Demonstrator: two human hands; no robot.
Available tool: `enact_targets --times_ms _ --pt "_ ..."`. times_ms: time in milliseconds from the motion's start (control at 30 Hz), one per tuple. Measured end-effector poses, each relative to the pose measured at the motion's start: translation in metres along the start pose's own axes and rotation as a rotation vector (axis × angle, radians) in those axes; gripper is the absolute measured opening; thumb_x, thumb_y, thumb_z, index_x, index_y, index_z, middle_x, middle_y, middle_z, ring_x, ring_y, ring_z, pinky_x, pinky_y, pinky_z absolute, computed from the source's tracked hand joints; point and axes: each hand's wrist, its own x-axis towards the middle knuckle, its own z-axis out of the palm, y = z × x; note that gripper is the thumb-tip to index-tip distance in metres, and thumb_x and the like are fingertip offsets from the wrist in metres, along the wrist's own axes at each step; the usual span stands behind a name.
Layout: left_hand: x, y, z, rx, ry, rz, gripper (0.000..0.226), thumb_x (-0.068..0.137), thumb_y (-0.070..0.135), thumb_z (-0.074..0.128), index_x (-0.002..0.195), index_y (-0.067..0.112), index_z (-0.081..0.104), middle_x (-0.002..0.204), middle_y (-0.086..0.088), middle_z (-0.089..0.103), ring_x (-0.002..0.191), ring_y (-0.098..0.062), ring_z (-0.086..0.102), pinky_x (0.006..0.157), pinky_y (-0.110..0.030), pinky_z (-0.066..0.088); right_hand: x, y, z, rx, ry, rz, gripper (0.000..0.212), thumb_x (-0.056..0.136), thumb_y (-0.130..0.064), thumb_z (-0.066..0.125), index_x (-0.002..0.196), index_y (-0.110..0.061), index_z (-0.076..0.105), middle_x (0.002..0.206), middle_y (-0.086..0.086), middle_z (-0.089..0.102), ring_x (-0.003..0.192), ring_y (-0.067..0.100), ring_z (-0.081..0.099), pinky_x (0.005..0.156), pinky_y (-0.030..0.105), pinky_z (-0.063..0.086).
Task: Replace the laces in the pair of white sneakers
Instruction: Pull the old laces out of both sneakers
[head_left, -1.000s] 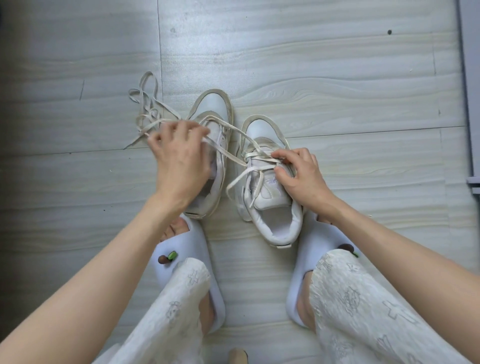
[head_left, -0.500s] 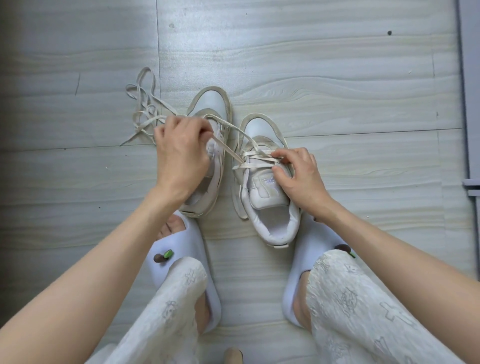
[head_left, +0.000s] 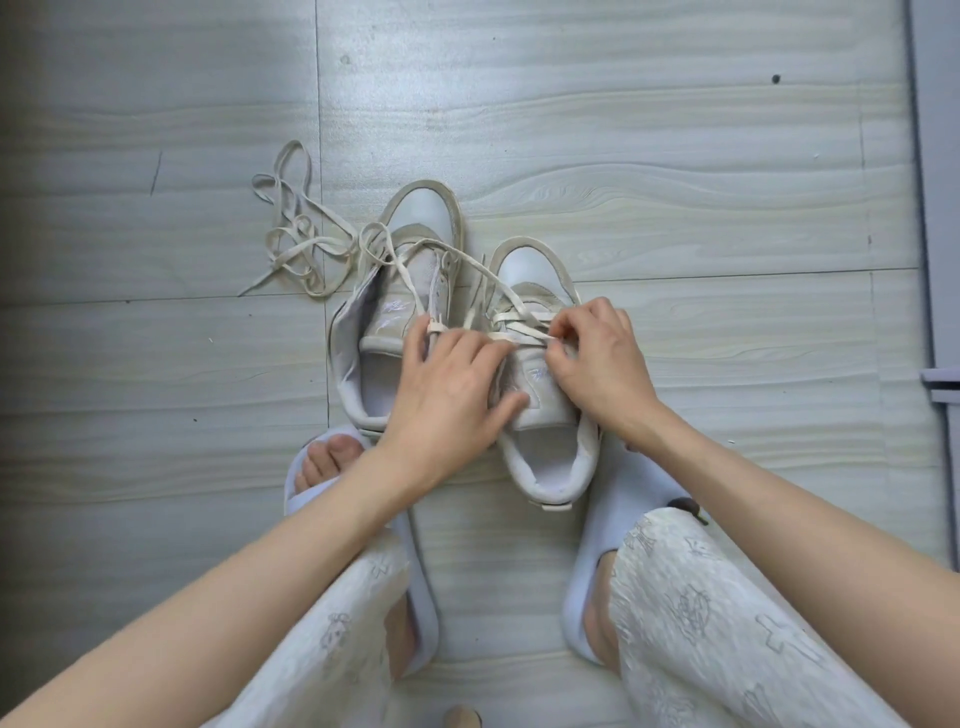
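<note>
Two white sneakers stand side by side on the floor, toes pointing away from me. The left sneaker (head_left: 421, 244) has bare eyelets and its tongue shows. The right sneaker (head_left: 540, 467) carries a cream lace (head_left: 519, 317) crossed over its lower eyelets. My right hand (head_left: 602, 364) pinches that lace at the sneaker's right eyelet row. My left hand (head_left: 457, 389) lies over the right sneaker's left side with its thumb on the tongue. A strand of the lace runs into its fingertips, and a long loop of it arcs over the left sneaker.
A loose tangled lace (head_left: 296, 244) lies on the floor left of the sneakers. My feet in pale slippers (head_left: 415, 597) sit just behind the sneakers, knees in patterned trousers (head_left: 727, 623) on either side. A grey edge (head_left: 935, 208) borders the floor at the right.
My left hand has come from over the left sneaker down and right onto the right sneaker, slackening the lace. The left sneaker is now uncovered. My right hand stays at the eyelets.
</note>
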Motion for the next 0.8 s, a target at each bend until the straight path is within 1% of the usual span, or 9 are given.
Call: enact_targets --times_ms 67,167,233,333,400,467,533,667,800 --pt "-0.006 -0.002 0.008 0.027 0.035 0.03 0.042 0.082 0.04 0.046 0.114 0.018 0.061 0.095 0.002 0.063 0.098 -0.023 0.058 0.106 -0.046 0.019 0.01 0.0 -0.009 0.061 -0.088 0.091 0.007 0.086 -0.013 0.055 0.085 -0.016 0.061 0.095 0.005 0.051 0.107 0.028 0.047 0.084 0.022 0.029" --pt "-0.005 -0.005 0.014 0.01 0.128 0.055 0.035 0.08 0.028 0.052 0.11 0.013 0.062 0.092 -0.001 0.064 0.096 -0.026 0.058 0.106 -0.048 0.022 0.019 -0.001 -0.024 0.09 -0.206 0.123 0.01 0.089 -0.012 0.053 0.081 -0.018 0.056 0.091 0.002 0.052 0.101 0.026 0.053 0.079 0.023 0.031" --pt "-0.003 -0.004 0.018 0.022 0.168 0.066 0.03 0.079 0.023 0.055 0.105 0.012 0.064 0.09 -0.001 0.065 0.101 -0.025 0.055 0.108 -0.052 0.023 0.024 -0.006 -0.033 0.015 -0.22 0.045 0.008 0.092 -0.014 0.049 0.086 -0.019 0.052 0.092 0.004 0.058 0.098 0.026 0.054 0.075 0.026 0.034" --pt "-0.001 -0.006 0.021 0.03 0.212 0.087 0.026 0.078 0.021 0.056 0.101 0.013 0.066 0.087 -0.001 0.065 0.105 -0.025 0.051 0.108 -0.055 0.022 0.036 -0.018 -0.041 -0.147 -0.189 -0.167 0.005 0.092 -0.017 0.045 0.093 -0.018 0.05 0.096 0.011 0.066 0.093 0.032 0.057 0.079 0.039 0.043" --pt "0.0 -0.01 0.023 0.016 0.23 0.094 0.027 0.079 0.02 0.056 0.103 0.012 0.066 0.087 -0.002 0.065 0.105 -0.024 0.05 0.109 -0.054 0.022 0.042 -0.022 -0.044 -0.085 -0.122 -0.228 0.009 0.091 -0.014 0.045 0.095 -0.015 0.053 0.089 0.01 0.066 0.088 0.032 0.058 0.079 0.04 0.044" --pt "-0.002 -0.012 0.025 -0.009 0.246 0.101 0.027 0.079 0.019 0.058 0.104 0.012 0.067 0.088 -0.001 0.065 0.103 -0.023 0.05 0.11 -0.053 0.022 0.041 -0.02 -0.048 0.162 0.023 -0.128 0.009 0.09 -0.011 0.05 0.094 -0.014 0.057 0.079 0.003 0.063 0.081 0.025 0.059 0.079 0.034 0.045" --pt "-0.002 -0.013 0.027 -0.037 0.262 0.1 0.027 0.08 0.019 0.059 0.105 0.011 0.068 0.088 0.0 0.066 0.1 -0.022 0.051 0.111 -0.052 0.022 0.033 -0.007 -0.048 0.347 0.143 -0.001 0.005 0.088 -0.014 0.057 0.093 -0.015 0.058 0.076 -0.003 0.059 0.077 0.015 0.056 0.074 0.022 0.042" --pt "-0.003 -0.013 0.027 -0.07 0.267 0.099 0.028 0.083 0.021 0.057 0.107 0.011 0.068 0.089 0.0 0.065 0.097 -0.02 0.053 0.112 -0.051 0.019 0.0 0.022 -0.027 0.336 -0.007 0.074 0.01 0.084 -0.021 0.067 0.091 -0.018 0.06 0.087 0.001 0.061 0.076 0.013 0.055 0.072 0.019 0.041" --pt "-0.003 -0.013 0.027 -0.06 0.255 0.095 0.029 0.083 0.022 0.056 0.108 0.011 0.068 0.089 0.0 0.065 0.097 -0.02 0.053 0.113 -0.05 0.018 -0.01 0.022 -0.015 0.366 -0.029 0.032 0.009 0.082 -0.015 0.069 0.089 -0.019 0.063 0.092 0.005 0.058 0.073 0.009 0.053 0.071 0.015 0.04"
